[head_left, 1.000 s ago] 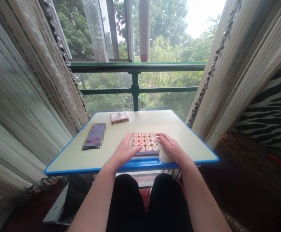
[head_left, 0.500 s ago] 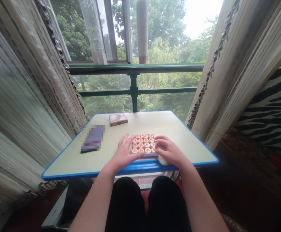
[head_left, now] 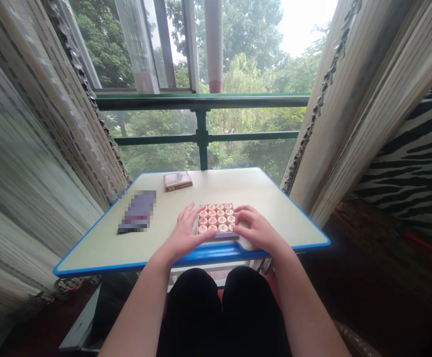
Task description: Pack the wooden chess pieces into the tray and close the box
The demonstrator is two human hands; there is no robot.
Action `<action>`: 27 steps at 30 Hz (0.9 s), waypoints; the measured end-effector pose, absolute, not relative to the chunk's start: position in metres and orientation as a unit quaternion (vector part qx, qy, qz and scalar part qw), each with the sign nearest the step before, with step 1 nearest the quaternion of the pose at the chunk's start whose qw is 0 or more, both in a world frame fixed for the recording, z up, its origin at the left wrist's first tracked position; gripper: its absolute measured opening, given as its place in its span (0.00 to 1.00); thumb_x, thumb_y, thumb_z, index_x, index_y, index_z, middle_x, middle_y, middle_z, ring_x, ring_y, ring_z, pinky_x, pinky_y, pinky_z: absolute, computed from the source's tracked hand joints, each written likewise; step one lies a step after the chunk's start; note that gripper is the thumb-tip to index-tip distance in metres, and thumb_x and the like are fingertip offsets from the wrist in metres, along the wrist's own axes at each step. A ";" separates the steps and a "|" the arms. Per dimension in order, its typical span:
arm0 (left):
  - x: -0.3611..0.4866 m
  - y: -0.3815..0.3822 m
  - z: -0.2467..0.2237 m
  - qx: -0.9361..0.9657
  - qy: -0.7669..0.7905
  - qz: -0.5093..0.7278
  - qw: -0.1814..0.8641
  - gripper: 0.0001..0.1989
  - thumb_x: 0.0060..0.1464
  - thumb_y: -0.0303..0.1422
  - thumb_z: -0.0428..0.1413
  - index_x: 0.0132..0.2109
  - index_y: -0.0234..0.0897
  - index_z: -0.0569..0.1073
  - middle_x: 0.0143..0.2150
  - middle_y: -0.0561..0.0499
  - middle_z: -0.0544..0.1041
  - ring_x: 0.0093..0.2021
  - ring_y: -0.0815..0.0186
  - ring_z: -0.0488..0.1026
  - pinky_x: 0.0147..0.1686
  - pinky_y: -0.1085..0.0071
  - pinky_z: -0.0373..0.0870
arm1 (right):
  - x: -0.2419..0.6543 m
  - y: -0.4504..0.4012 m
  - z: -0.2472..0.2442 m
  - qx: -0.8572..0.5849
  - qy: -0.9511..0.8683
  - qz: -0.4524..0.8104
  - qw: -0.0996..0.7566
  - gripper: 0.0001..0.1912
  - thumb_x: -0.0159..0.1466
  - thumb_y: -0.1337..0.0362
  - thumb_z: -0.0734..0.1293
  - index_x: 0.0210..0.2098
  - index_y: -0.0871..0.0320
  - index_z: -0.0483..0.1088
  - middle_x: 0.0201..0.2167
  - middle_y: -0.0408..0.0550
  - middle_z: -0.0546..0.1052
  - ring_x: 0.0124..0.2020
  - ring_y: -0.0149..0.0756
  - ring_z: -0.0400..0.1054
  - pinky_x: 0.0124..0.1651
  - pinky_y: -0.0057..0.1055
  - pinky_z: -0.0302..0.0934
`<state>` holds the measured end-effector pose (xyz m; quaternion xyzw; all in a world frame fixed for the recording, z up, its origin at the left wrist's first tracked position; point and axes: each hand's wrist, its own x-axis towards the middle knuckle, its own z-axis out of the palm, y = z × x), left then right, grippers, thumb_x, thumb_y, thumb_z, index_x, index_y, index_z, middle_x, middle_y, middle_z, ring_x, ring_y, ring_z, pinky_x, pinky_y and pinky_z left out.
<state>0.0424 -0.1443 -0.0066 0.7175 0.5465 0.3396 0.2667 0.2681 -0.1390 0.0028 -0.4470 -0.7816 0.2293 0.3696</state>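
A shallow box [head_left: 225, 235] sits near the front edge of the table, filled with rows of round Chinese chess pieces [head_left: 212, 221]. Red characters mark the pieces on the left, dark ones those on the right. My left hand [head_left: 186, 230] grips the box's left side, index finger at the far corner and thumb along the near edge. From the other side, my right hand [head_left: 256, 225] curls its fingers and thumb around the right edge, against the last column. Some right-hand pieces are partly covered by those fingertips.
Everything rests on a pale table [head_left: 275, 213] with a blue rim. A flat brownish case [head_left: 178, 181] lies at the back, and a blurred dark purple object [head_left: 138, 210] at the left. Curtains [head_left: 322, 129] hang on both sides, with a green railing [head_left: 203, 101] behind.
The whole view has shifted slightly, so the scene appears a little further left. Both hands stay at the sides of the box, the right fingers slightly more arched.
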 end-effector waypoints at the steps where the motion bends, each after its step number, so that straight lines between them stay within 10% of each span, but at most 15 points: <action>1: 0.043 -0.144 -0.006 0.716 0.549 0.339 0.267 0.38 0.41 0.50 0.57 0.59 0.43 0.60 0.66 0.43 0.46 0.66 0.52 0.39 0.61 0.53 0.41 | 0.268 -0.139 0.003 -0.445 -0.783 0.229 0.371 0.02 0.53 0.66 0.65 0.24 0.57 0.67 0.42 0.48 0.67 0.46 0.37 0.63 0.52 0.35 0.55; 27: 0.043 -0.145 -0.003 0.726 0.553 0.311 0.264 0.37 0.44 0.49 0.56 0.60 0.41 0.59 0.67 0.43 0.44 0.65 0.52 0.42 0.61 0.57 0.44 | 0.266 -0.141 0.008 -0.455 -0.778 0.229 0.367 0.02 0.53 0.66 0.65 0.25 0.58 0.67 0.37 0.47 0.67 0.42 0.36 0.63 0.51 0.35 0.56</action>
